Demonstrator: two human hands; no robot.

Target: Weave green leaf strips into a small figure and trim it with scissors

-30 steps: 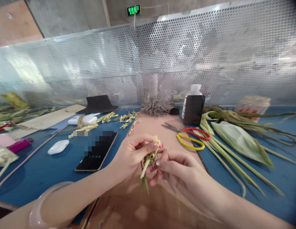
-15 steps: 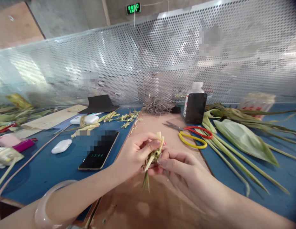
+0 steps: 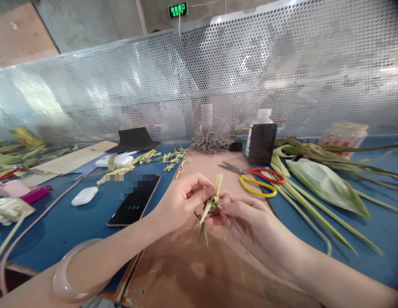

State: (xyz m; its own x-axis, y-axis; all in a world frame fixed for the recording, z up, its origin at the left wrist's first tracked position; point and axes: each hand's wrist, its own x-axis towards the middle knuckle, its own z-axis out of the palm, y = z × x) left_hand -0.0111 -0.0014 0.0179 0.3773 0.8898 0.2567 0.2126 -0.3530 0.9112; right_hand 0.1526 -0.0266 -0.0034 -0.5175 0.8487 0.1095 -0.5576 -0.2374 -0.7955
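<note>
Between my two hands is a small piece of folded, woven leaf strips (image 3: 213,201), pale green, with a rolled coil at its middle. One strip end sticks up, and a darker frayed tip hangs below. My left hand (image 3: 189,199) pinches it from the left with thumb and fingers. From the right, my right hand (image 3: 246,218) grips its edge between thumb and fingertips. The fingers hide part of the weave. Scissors (image 3: 259,182) with one red and one yellow handle lie beyond my right hand, blades partly apart.
Left of my hands lie a phone (image 3: 134,203) and a white earbud case (image 3: 85,196). Several woven leaf pieces (image 3: 175,159) sit farther back. To the right are long green leaves (image 3: 327,186) and a bottle (image 3: 251,143) behind an upright dark phone (image 3: 263,144). A perforated metal screen (image 3: 186,85) stands behind.
Both hands and the leaf piece have shifted slightly up and right in view. The piece has turned a little, so its coil and upright strip show more clearly.
</note>
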